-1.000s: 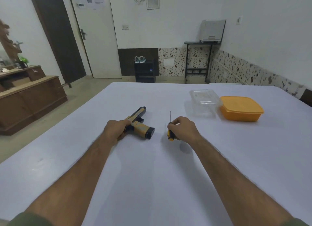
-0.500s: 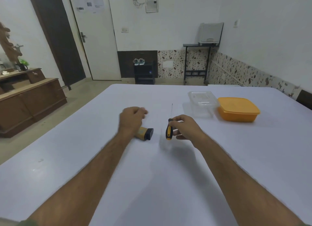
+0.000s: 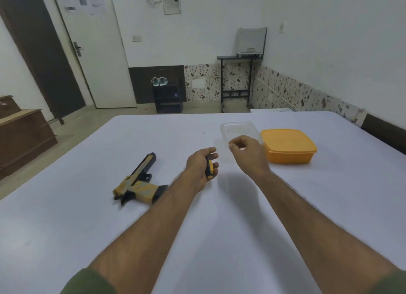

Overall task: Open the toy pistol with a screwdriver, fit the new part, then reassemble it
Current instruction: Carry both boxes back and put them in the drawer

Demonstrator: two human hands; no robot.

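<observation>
The yellow-and-black-handled screwdriver (image 3: 209,169) has passed into the left hand (image 3: 201,165), fingers wrapped around it. The right hand (image 3: 247,153) hovers, fingers loosely curled, empty. The tan-and-black plastic toy pistol (image 3: 137,183), now released, lies unopened on the white counter (image 3: 219,217).

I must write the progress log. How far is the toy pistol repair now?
Nothing looks done: the toy pistol lies closed on the table, untouched. In hand: the left hand grips the screwdriver; the right hand holds nothing. Opening, fitting and reassembly remain.
</observation>
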